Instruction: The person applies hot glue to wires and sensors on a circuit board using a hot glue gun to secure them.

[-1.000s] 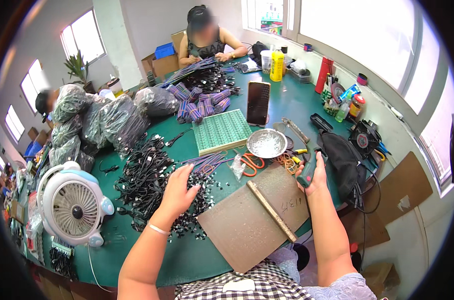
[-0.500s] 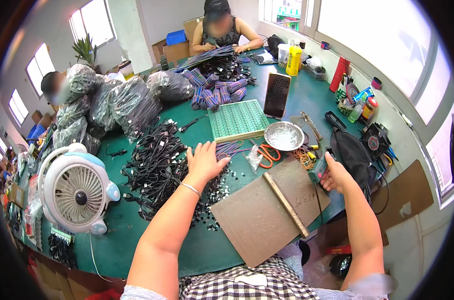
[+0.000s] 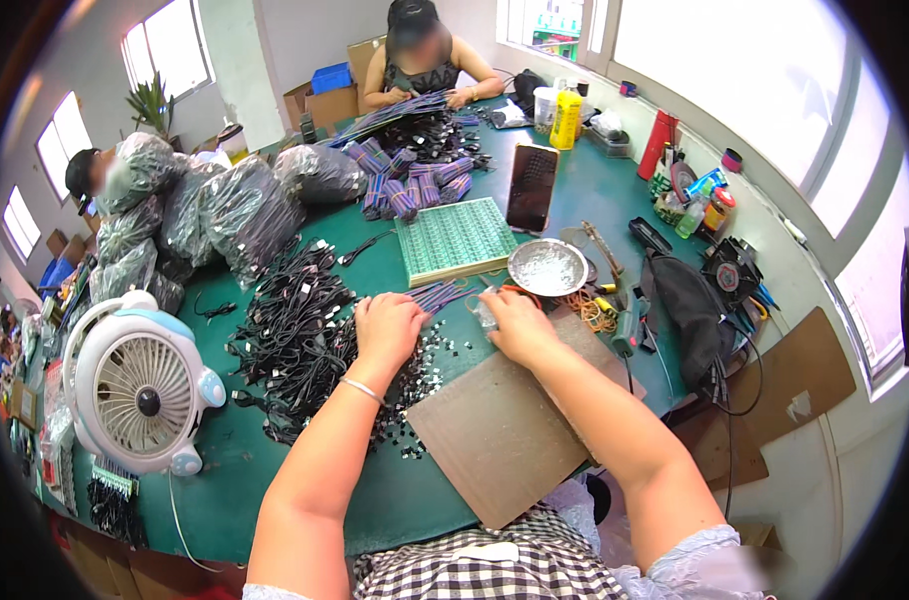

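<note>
My left hand (image 3: 388,328) is closed at the left end of a small bundle of coloured wires (image 3: 443,297), its fingers curled down and partly hidden. My right hand (image 3: 520,325) reaches in over the top of a brown board (image 3: 495,430), fingers apart, beside a small clear plastic bag (image 3: 484,316). Orange-handled scissors (image 3: 521,292) lie mostly hidden behind that hand. A teal corded hand tool (image 3: 630,325) lies right of the board. Just left of my left hand is a heap of black cables with plugs (image 3: 295,340); small black and white pieces (image 3: 430,375) are scattered below the wires.
Beyond my hands lie a stack of green circuit panels (image 3: 455,240), a metal bowl (image 3: 548,267) and an upright phone (image 3: 533,188). A white fan (image 3: 145,390) stands left, near filled plastic bags (image 3: 245,215). A black pouch (image 3: 685,310) lies right. A co-worker (image 3: 425,60) handles wires at the far end.
My right hand has left the teal tool and moved left over the board to the scissors and plastic bag. My left hand's spread fingers have curled in at the wires.
</note>
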A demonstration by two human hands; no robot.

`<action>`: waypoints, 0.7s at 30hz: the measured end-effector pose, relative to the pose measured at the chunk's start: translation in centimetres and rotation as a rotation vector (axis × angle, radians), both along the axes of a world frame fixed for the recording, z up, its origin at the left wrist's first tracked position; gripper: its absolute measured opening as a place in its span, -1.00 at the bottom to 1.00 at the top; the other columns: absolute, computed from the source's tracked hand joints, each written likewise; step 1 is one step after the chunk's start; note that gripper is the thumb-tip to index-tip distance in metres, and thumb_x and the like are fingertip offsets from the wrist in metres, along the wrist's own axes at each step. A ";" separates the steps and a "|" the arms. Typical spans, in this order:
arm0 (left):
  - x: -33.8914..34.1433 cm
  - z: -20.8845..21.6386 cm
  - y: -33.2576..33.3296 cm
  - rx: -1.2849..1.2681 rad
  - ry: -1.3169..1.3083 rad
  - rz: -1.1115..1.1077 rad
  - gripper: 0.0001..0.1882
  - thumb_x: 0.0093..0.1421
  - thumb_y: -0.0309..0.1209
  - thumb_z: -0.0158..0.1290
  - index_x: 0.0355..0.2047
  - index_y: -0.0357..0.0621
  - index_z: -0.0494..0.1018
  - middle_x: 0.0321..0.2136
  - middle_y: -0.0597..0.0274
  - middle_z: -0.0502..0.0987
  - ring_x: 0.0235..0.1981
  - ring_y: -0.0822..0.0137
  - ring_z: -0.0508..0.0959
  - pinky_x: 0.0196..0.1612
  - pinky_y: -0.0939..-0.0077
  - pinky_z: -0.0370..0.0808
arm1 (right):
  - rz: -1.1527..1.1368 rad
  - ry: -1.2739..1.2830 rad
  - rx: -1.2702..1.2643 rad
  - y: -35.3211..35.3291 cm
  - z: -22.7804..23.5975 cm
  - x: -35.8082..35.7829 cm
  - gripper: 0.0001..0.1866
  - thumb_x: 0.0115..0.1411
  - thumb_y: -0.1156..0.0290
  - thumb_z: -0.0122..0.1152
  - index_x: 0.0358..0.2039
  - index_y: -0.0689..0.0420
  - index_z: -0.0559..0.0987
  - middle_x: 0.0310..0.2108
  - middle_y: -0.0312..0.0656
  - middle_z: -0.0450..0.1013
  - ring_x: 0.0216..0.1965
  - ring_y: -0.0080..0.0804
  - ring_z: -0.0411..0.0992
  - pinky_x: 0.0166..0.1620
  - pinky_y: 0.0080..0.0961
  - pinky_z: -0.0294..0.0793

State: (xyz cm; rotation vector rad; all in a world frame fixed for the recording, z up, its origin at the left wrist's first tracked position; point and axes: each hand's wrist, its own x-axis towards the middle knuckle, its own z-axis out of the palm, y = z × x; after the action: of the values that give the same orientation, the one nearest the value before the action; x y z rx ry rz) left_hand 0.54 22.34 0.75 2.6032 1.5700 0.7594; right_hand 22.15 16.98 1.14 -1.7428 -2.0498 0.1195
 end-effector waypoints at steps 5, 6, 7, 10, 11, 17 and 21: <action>-0.7 0.5 -1.0 0.122 -0.015 -0.029 -0.63 0.02 -0.38 0.12 -0.10 0.00 0.49 -0.09 0.17 0.47 -0.08 0.18 0.46 0.04 0.25 0.29 | -0.028 0.018 0.056 -0.3 0.8 -0.3 -0.66 -0.03 0.48 0.23 -0.17 0.11 0.49 -0.17 -0.11 0.44 -0.06 -0.11 0.38 -0.02 -0.29 0.37; -0.2 0.8 -1.2 0.139 -0.068 -0.055 -0.59 0.05 -0.40 0.12 -0.03 -0.04 0.45 -0.04 0.15 0.45 -0.08 0.21 0.47 0.02 0.30 0.32 | 0.018 0.176 0.109 -0.7 0.7 -0.2 -0.72 -0.01 0.45 0.23 -0.23 0.11 0.49 -0.26 -0.13 0.44 -0.13 -0.13 0.41 -0.10 -0.25 0.38; 0.9 1.2 -1.4 0.139 -0.068 -0.063 -0.59 0.05 -0.40 0.12 -0.03 -0.04 0.45 -0.04 0.15 0.45 -0.08 0.21 0.47 0.02 0.30 0.32 | 0.063 0.334 0.162 -1.0 0.7 0.1 -0.78 0.00 0.43 0.22 -0.29 0.10 0.49 -0.36 -0.14 0.44 -0.21 -0.14 0.43 -0.19 -0.21 0.40; 4.8 2.2 -2.5 -0.652 -0.783 -0.375 -0.68 0.17 -0.43 0.06 -0.05 -0.20 0.43 -0.12 0.24 0.50 -0.19 0.47 0.48 -0.11 0.53 0.42 | 0.025 0.531 0.140 -2.1 1.4 -0.5 -0.76 0.05 0.47 0.18 -0.22 0.14 0.44 -0.39 -0.05 0.47 -0.30 -0.15 0.48 -0.24 -0.30 0.43; 5.5 2.3 -2.7 -0.761 -0.769 -0.432 -0.69 0.20 -0.44 0.04 -0.05 -0.24 0.42 -0.15 0.27 0.51 -0.22 0.53 0.47 -0.15 0.61 0.44 | -0.011 0.719 0.061 -2.3 1.9 -0.8 -0.75 0.07 0.50 0.17 -0.20 0.15 0.42 -0.38 -0.04 0.48 -0.32 -0.16 0.49 -0.25 -0.33 0.44; 9.2 0.8 -3.2 -0.446 -0.673 -0.402 -0.81 0.11 -0.54 0.07 -0.24 -0.27 0.48 -0.36 0.16 0.56 -0.33 0.40 0.55 -0.21 0.51 0.48 | -0.073 0.886 -0.096 -3.4 1.0 2.1 -0.73 0.13 0.52 0.11 -0.12 0.19 0.42 -0.29 -0.05 0.53 -0.30 -0.35 0.51 -0.22 -0.40 0.49; 9.9 1.5 -4.6 -0.380 -0.626 -0.395 -0.66 0.14 -0.51 0.02 -0.05 -0.23 0.36 -0.31 0.04 0.55 -0.29 0.17 0.57 -0.18 0.41 0.48 | -0.147 0.424 0.118 -3.9 1.3 4.4 -0.74 0.07 0.53 0.11 -0.17 0.18 0.48 -0.30 -0.02 0.50 -0.25 -0.11 0.49 -0.17 -0.30 0.44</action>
State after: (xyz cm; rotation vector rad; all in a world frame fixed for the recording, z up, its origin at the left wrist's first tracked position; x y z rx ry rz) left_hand 10.45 17.77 2.23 2.0192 0.8846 0.9842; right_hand 26.52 13.11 2.45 -1.6248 -1.5901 0.2893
